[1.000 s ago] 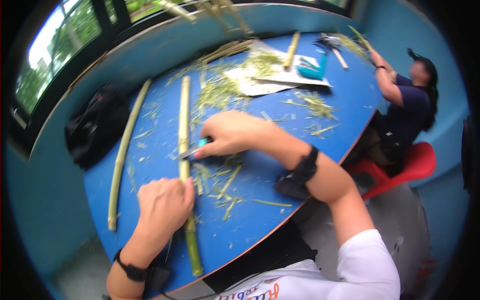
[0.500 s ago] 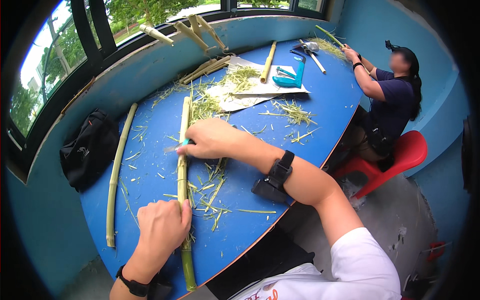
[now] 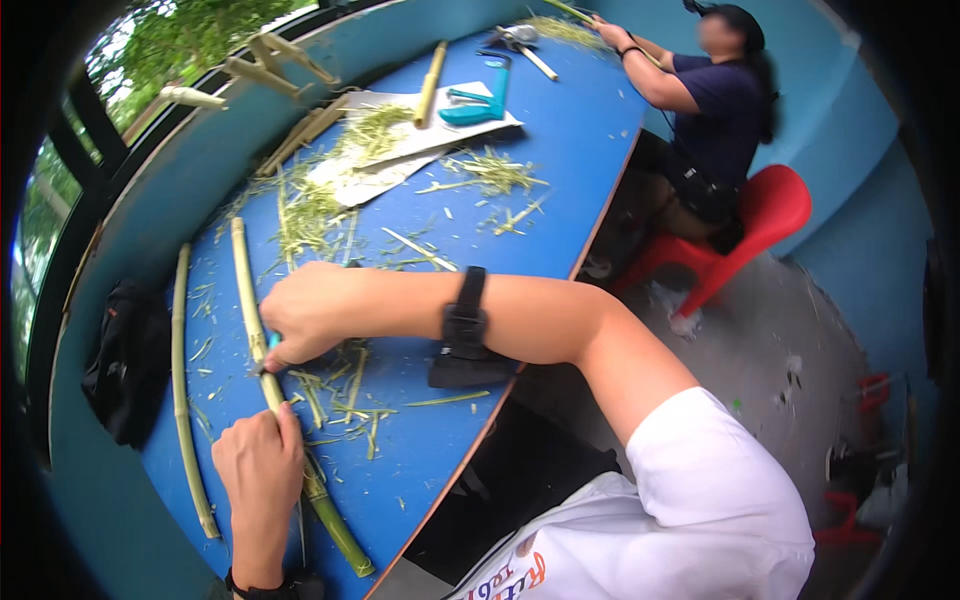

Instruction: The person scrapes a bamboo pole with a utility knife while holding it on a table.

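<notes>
A bamboo pole (image 3: 248,285) slants over the blue table in front of me, pale where its skin is scraped and green at the near end. My left hand (image 3: 258,455) is closed around its lower part. Just above, my right hand (image 3: 310,315) grips a knife (image 3: 274,342) by its teal handle, most of which the fingers hide. The metal blade lies against the pole close to my left thumb. Green shavings (image 3: 345,390) are scattered right of the pole. To its left lies a second bamboo pole (image 3: 182,390).
On the blue table (image 3: 560,130) are white sheets (image 3: 370,185), a teal-handled saw (image 3: 480,105), a short bamboo piece (image 3: 430,85) and more shavings. A black bag (image 3: 125,365) sits at the left. At far right, another person (image 3: 710,110) on a red chair (image 3: 775,205) holds a pole.
My right hand has drawn the knife down the pole, nearer to my left hand. My view has turned, so the table appears shifted left. The left hand keeps its grip.
</notes>
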{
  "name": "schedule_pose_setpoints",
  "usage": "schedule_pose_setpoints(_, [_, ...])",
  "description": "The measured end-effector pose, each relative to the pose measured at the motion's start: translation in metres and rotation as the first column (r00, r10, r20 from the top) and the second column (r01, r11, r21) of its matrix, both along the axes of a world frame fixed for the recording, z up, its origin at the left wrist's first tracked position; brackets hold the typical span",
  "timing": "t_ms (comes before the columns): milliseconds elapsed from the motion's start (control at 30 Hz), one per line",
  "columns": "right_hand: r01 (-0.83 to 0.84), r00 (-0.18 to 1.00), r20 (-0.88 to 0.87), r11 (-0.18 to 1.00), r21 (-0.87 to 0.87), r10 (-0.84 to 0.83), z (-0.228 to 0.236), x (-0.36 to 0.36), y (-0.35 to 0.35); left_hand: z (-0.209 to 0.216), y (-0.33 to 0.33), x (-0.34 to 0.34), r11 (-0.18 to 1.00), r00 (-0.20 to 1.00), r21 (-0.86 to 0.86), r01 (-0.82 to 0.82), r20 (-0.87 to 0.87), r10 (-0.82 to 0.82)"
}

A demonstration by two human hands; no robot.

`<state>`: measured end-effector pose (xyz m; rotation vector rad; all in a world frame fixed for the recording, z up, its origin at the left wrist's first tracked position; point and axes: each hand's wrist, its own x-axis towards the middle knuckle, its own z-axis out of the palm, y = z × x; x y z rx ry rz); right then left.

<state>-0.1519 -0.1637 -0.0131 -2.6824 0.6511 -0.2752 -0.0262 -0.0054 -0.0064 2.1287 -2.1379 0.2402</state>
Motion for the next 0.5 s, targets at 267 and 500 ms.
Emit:
schedule_pose_setpoints(267, [0.125,0.991,0.058,0.979,-0.161,-0.117,-0.004,0.025,-0.004,0.0,0.001,0.012,0.998,0.999,-0.06,-0.003,0.037,0.005])
schedule_pose_setpoints(500, [0.462,0.886,0.111,0.84,-0.285,-0.449,-0.006,-0.003,-0.073,-0.001,-0.004,-0.007,0.999,0.991,0.008,0.034,-0.126,-0.033])
